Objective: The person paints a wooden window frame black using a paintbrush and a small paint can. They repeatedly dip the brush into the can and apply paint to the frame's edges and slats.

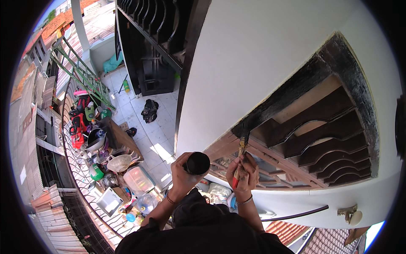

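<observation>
My left hand (pixel 181 180) is wrapped round a small round paint container (pixel 198 163), its open top showing black inside. In my right hand (pixel 247 172) is a paintbrush (pixel 241 147) with a red handle end, pinched between the fingers. The dark bristle tip meets the wooden window frame (pixel 283 95) where its black part ends. Beyond that end, toward me, the frame's lower stretch (pixel 220 149) is brown. Curved slats (pixel 315 122) sit inside the frame, dark brown on their faces.
White wall (pixel 237 63) surrounds the frame. Far below lies a tiled balcony floor (pixel 148 139) with a crumpled black bag (pixel 149 111). Tubs, bottles and boxes crowd the railing (pixel 84 190). A green ladder (pixel 78 67) leans at the far left; a dark door (pixel 155 70) stands near it.
</observation>
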Available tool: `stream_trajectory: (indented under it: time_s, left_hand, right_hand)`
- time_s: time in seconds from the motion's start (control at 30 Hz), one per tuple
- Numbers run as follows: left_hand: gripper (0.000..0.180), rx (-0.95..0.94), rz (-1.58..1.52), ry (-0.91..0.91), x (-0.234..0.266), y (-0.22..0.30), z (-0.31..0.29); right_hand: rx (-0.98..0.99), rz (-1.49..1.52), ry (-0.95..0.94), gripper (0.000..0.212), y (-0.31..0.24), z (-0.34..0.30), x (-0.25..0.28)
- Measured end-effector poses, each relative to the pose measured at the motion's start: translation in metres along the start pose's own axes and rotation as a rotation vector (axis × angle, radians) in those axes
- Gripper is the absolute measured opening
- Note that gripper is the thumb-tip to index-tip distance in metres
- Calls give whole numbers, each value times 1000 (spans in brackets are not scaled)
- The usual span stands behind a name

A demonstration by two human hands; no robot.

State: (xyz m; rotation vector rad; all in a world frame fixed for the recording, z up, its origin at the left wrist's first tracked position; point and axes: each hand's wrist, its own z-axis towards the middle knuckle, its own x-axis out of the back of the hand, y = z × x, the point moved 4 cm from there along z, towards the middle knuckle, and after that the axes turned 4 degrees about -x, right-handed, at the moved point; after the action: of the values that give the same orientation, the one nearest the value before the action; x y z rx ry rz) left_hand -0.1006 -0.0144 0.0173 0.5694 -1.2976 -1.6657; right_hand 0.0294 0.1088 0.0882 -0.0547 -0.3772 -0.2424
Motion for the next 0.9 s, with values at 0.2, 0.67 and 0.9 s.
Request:
stream_trajectory:
  time_s: [0.2, 0.67, 0.9]
  left_hand:
    - [32, 48, -18, -13, -6, 0, -2]
    - [33, 20, -15, -2, -9, 7, 1]
    - [33, 10, -15, 15, -5, 8, 4]
  right_hand:
    - [-13, -42, -81, 23, 7, 0, -21]
    - [-62, 22, -96, 23, 1, -20, -22]
    - [-95, 68, -121, 26, 4, -37, -17]
